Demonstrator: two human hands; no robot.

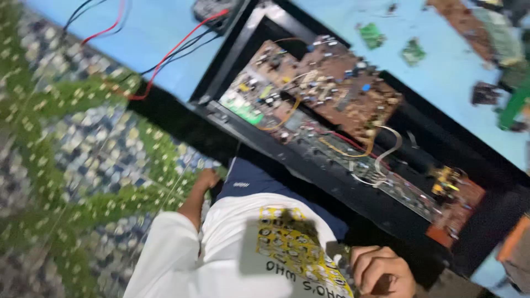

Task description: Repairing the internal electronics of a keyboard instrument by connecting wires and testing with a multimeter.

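- Shirt comes first from the head view: the white shirt [221,248] with a yellow picture on it is right under the camera. Do you see the hands?

- Yes. I see the right hand [381,273] at the bottom edge. Its fingers are curled into a loose fist. I can't see anything in it.

- And the other one?

- I see the left hand [207,179] out past the white sleeve, low down beside the dark blue shorts [248,179]. It rests by the green leafy mat [83,165]. It is blurry, so I cannot tell if its fingers are spread or closed.

- Where is the thing being worked on?

- The open black case [331,182] lies in front of the body, up and to the right. A big brown circuit board [331,83] sits inside it, with a small green board [243,107] at the left end.

- Which way does it run?

- Its long side goes slanting, from up on the left to down on the right, across the front of me.

- Which hand is closer?

- The right one. It is just beside the near edge of the case. The left one is near the case's left corner, but it is not touching.

- Anything else?

- Red and black wires [165,55] trail over the blue floor [154,27] at the far left.
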